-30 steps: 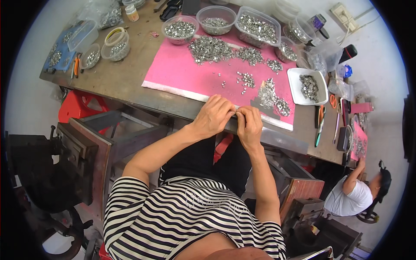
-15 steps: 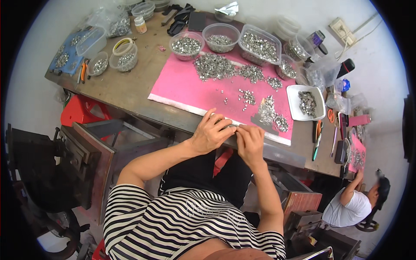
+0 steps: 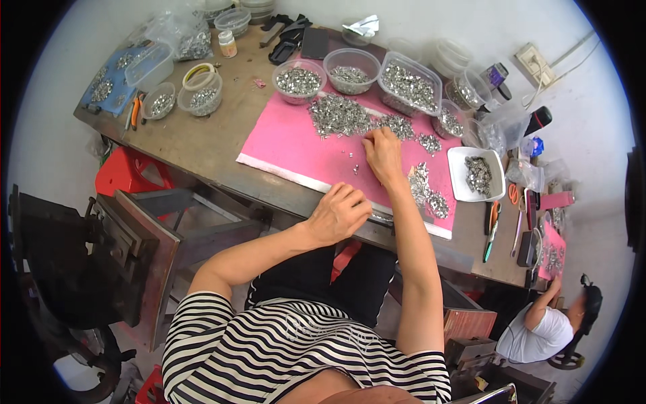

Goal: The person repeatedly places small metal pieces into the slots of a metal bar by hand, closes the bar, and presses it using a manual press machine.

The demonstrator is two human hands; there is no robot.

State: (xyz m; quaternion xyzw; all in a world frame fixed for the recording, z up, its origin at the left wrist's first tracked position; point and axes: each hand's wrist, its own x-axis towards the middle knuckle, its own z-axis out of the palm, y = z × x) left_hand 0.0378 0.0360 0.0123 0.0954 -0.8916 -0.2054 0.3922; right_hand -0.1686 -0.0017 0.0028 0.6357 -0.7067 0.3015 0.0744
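My left hand is closed at the front edge of the table, its fingers curled. A short silvery strip shows just right of its fingertips; whether the fingers hold it is hidden. Farther in, my right hand reaches over the pink mat with fingers bent together. Its fingertips are at the near side of a pile of small silvery metal pieces; anything between them is too small to make out. A bigger pile lies to the left. Longer silvery pieces lie right of my right forearm.
Clear plastic tubs of metal pieces line the mat's far side. A white square dish stands at its right, near orange-handled pliers. Far left are more tubs and a blue mat. Another person works at lower right.
My right hand has left my left hand and moved up and away, onto the mat by the pile. My left hand stays near the table edge, slightly lower.
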